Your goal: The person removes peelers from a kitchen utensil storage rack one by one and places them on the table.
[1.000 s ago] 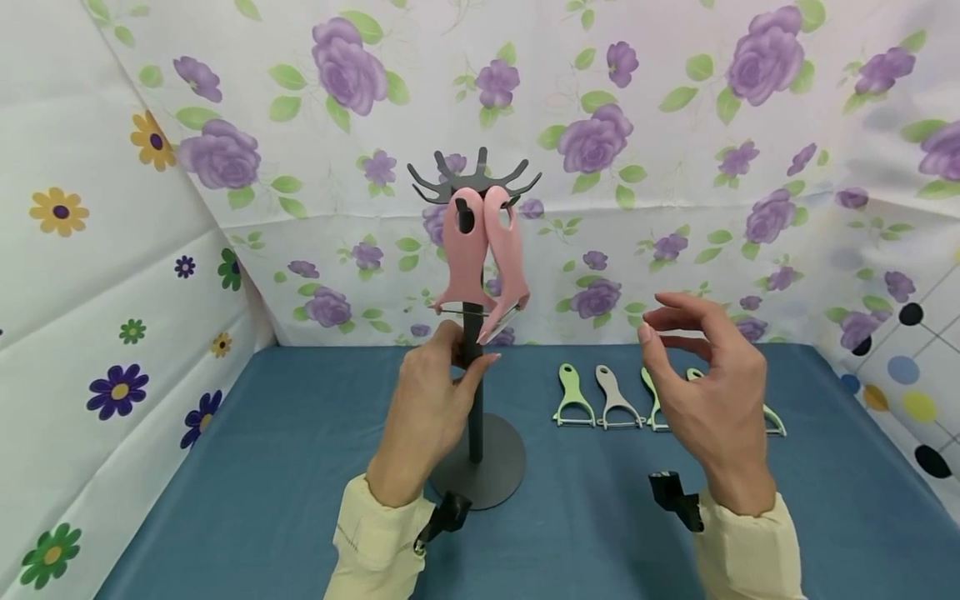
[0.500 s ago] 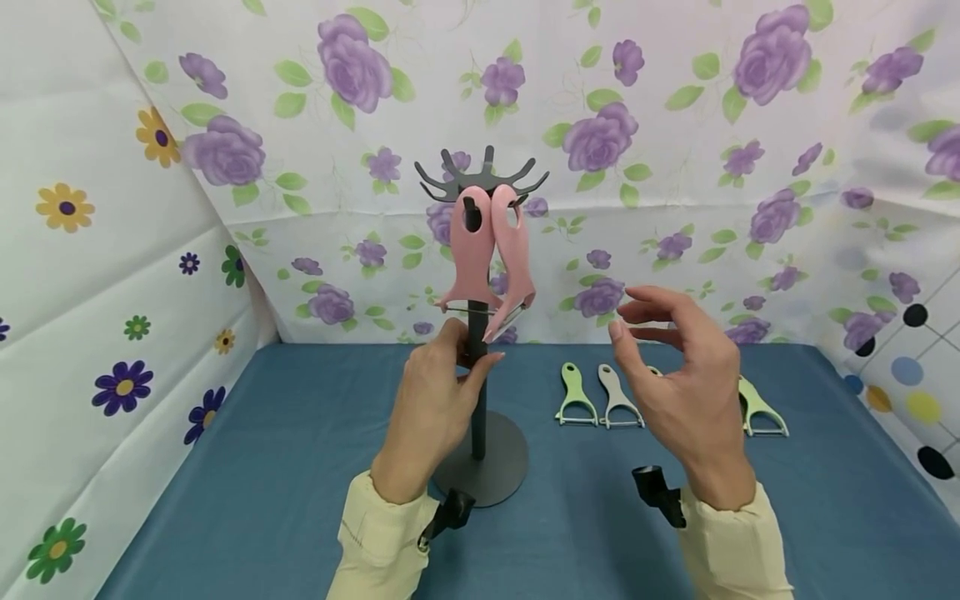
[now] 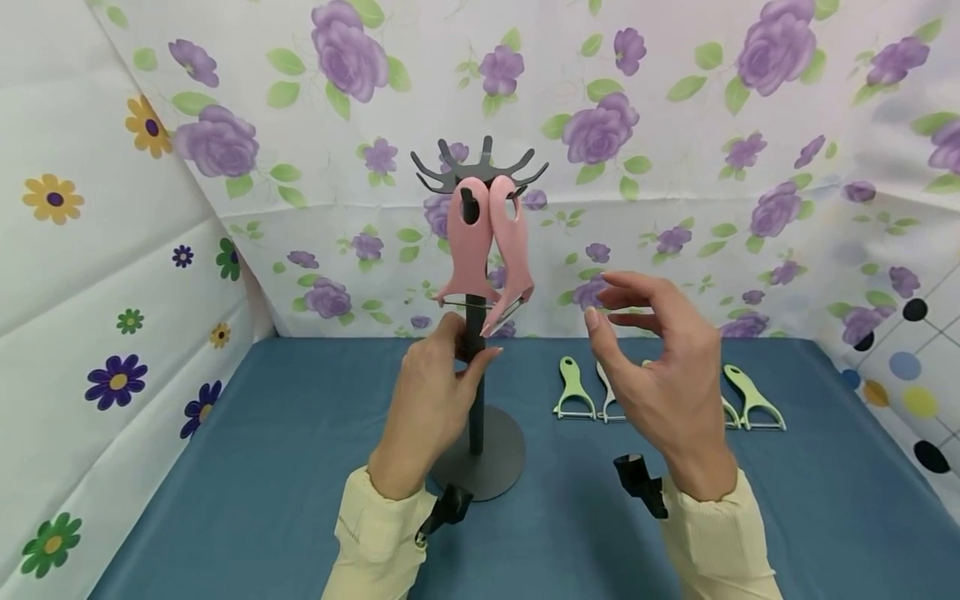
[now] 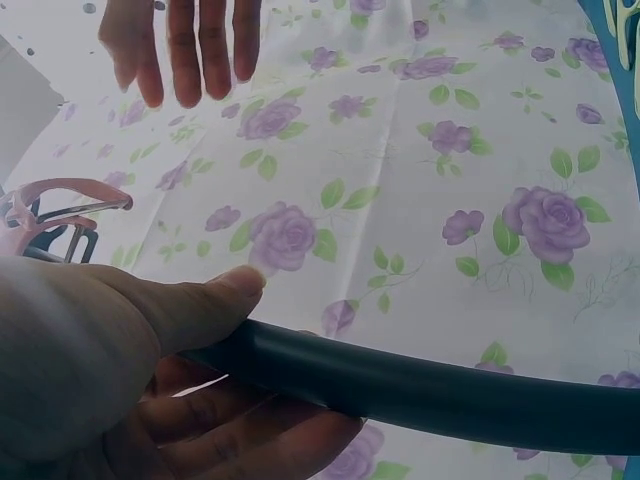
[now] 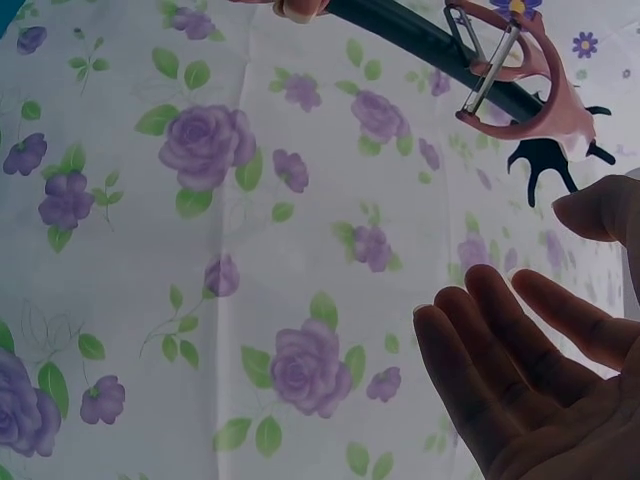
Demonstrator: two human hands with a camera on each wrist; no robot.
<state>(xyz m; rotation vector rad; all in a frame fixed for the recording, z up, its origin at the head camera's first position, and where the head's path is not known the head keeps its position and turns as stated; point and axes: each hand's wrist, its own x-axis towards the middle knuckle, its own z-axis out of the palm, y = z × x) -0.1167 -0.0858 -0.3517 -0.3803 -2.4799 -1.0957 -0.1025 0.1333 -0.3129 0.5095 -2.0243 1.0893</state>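
Grip on the stand (image 3: pixel 477 421) by the left hand (image 3: pixel 427 396)

At the far left, the bench (image 3: pixel 255 467) is being bordered by a daisy-printed cloth (image 3: pixel 67 292). The rear is being covered by a rose-printed cloth (image 3: pixel 315 183).

The pole (image 4: pixel 430 385) of the stand is being gripped by the left hand, with the thumb being set along one side and the curled fingers being wrapped round the other. The stand is being held upright, and its round base (image 3: pixel 504 467) is being supported by the bench.

From the hooks (image 3: pixel 483 171) at the top, two pink peelers are being suspended by the holes in their handles, above the left hand. The left pink peeler (image 3: pixel 468 242) is being hung nearly straight in front of the pole; the right pink peeler (image 3: pixel 513 242) is being hung just beside it, turned at an angle.

To the right of the base, peelers are being borne in a row by the bench. The first green peeler (image 3: pixel 572 383) is being left fully exposed, while the pale peeler (image 3: pixel 610 390) is being partly covered by the right hand (image 3: pixel 663 375). The right hand is being held raised, apart from the stand, with a wide gap being formed between the thumb and the loosely bent fingers. Further peelers are being obscured behind it; their number cannot be told. Beyond it, the last green peeler (image 3: pixel 741 385) is being exposed.

At the far right, the bench is being bordered by a dotted cloth (image 3: pixel 922 367).
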